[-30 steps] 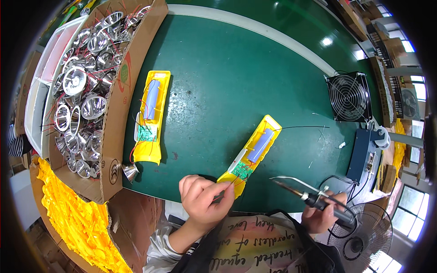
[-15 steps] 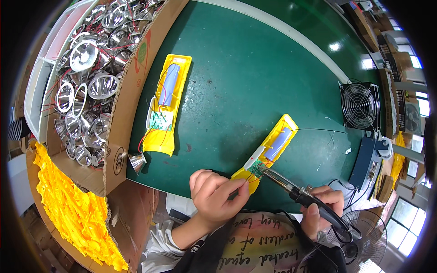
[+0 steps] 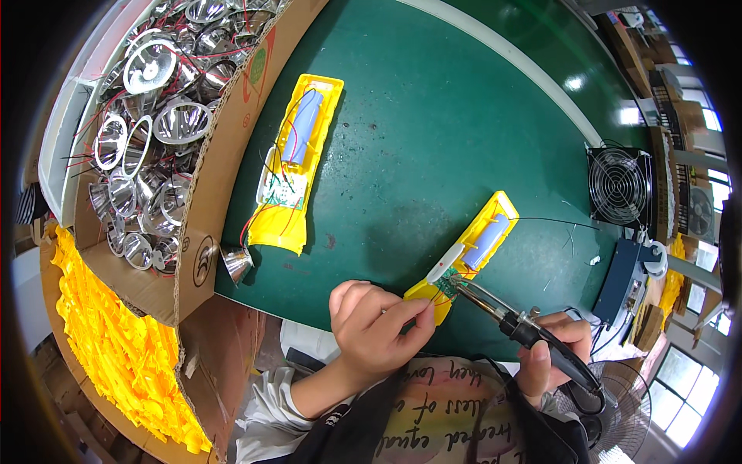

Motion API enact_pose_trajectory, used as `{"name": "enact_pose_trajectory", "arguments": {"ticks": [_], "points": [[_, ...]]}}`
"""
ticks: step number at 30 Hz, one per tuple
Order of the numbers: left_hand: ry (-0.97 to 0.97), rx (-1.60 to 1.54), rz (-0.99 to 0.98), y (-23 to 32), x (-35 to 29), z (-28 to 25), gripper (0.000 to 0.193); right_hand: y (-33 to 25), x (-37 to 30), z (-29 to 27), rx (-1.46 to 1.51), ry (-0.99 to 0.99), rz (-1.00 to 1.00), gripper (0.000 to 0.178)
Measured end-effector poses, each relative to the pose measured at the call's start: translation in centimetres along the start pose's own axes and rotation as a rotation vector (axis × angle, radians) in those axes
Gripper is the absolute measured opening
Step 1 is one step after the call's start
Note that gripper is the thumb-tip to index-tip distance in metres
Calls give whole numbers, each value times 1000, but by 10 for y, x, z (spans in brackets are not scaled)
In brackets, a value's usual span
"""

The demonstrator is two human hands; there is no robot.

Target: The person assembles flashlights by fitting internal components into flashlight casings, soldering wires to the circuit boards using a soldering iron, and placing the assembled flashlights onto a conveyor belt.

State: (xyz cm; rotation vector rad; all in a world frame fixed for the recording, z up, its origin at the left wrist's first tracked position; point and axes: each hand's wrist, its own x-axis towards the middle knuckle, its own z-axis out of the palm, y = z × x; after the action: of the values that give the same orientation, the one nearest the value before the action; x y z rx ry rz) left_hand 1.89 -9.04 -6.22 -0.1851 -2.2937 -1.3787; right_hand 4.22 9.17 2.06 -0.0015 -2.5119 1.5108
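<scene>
My right hand [image 3: 553,352] is closed round the black handle of a soldering iron [image 3: 533,329]. Its metal tip meets a small green circuit board [image 3: 447,284] in a yellow flashlight housing half [image 3: 506,203], which lies at a slant on the bench. A blue cylindrical battery [image 3: 487,241] sits in that housing, with a white piece [image 3: 442,263] beside the board. My left hand [image 3: 382,321] pinches a thin wire [image 3: 437,300] at the housing's near end; its exact grip is partly hidden by the fingers.
Another yellow housing [image 3: 278,232] with battery and board lies left, wired to a silver reflector [image 3: 236,264]. A cardboard box [image 3: 224,162] of reflectors borders the green bench [image 3: 402,139]. Yellow parts [image 3: 116,356] fill a container below. A black fan [image 3: 620,184] and blue-grey unit [image 3: 621,280] stand right.
The whole view has shifted slightly. Both hands keep nearly the same pose, the iron's tip still at the board and the left fingers still pinched by the housing's near end.
</scene>
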Motion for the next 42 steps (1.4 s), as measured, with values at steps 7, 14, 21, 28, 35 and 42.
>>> {"name": "enact_pose_trajectory", "arguments": {"ticks": [7,14,21,28,35,42], "points": [[-26,11,-41,1,-2,-1,16,-2,1,11,-50,133,16,35],[-4,6,4,-1,0,1,16,-1,-2,6,23,69,21,25],[-12,16,2,0,-1,1,16,-1,-3,6,36,82,72,26],[-19,15,-4,0,0,1,16,1,-2,5,34,71,50,25],[-31,13,6,1,1,0,16,-2,-2,7,52,110,108,24],[-36,11,0,1,0,0,16,-3,-2,10,64,125,120,25]]}}
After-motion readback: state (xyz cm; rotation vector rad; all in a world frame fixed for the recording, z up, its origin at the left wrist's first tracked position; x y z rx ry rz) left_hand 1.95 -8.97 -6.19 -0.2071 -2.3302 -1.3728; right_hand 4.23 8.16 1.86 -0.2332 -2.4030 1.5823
